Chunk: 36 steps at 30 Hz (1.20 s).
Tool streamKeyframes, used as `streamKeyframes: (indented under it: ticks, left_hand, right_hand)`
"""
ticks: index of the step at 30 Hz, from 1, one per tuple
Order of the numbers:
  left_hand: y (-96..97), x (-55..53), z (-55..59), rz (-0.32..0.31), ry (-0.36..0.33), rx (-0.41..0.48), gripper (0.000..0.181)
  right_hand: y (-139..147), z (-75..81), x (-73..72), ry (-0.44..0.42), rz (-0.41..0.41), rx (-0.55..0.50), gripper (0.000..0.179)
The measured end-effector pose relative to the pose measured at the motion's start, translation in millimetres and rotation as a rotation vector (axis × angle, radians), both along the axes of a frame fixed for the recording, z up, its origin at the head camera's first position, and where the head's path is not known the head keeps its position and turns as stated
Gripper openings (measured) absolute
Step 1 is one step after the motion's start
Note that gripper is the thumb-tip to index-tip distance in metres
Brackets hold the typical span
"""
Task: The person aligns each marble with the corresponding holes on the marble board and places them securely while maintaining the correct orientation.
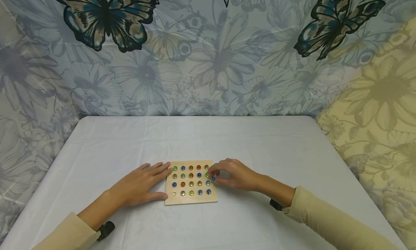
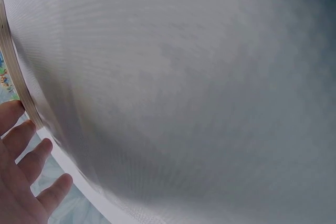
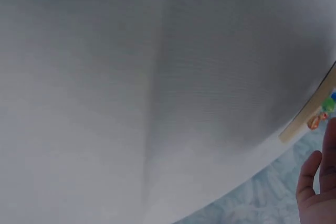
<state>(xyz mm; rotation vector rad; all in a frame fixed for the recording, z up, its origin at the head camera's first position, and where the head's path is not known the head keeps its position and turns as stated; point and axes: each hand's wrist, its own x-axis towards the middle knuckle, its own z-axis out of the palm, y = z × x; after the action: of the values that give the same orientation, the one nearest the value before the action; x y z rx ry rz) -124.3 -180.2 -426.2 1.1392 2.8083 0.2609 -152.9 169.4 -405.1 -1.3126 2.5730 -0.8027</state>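
Note:
A light wooden board (image 1: 191, 201) lies on the table, with rows of coloured glass marbles (image 1: 191, 184) in its holes; the hole at the near left corner looks bare. Along the board's left edge rests my left hand (image 1: 138, 186), fingers spread and thumb at the near corner. My right hand (image 1: 238, 176), at the right edge, pinches a blue marble (image 1: 213, 179) between thumb and fingers, beside the last column. In the left wrist view, fingertips touch the board's side (image 2: 20, 80). The right wrist view catches only part of the hand (image 3: 321, 192) near the board, the pinch hidden.
A white cloth covers the table (image 1: 195, 138) around the board. Behind it hangs a fabric backdrop (image 1: 208, 69) printed with flowers and butterflies, which also runs down both sides. Each wrist wears a small black device, the left one (image 1: 106, 230) near the sleeve cuff.

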Motion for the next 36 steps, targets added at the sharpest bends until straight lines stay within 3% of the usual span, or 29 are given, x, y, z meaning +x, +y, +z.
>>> streamKeyframes:
  ticks: [12,26,36]
  left_hand:
    - [0.7,-1.7,-0.7,0.011,-0.020,-0.018,0.080]
    - [-1.4,-1.8,-0.1,-0.006,-0.013,-0.006,0.079]
    - [-3.4,-2.7,-2.0,-0.017,-0.007,0.004,0.079]
  right_hand:
    - [-38,0.3,2.2,-0.028,0.070,-0.013,0.030]
    - [-74,2.0,3.0,0.003,0.196,0.009,0.024]
    - [-95,0.3,4.1,-0.055,0.225,0.008,0.027]
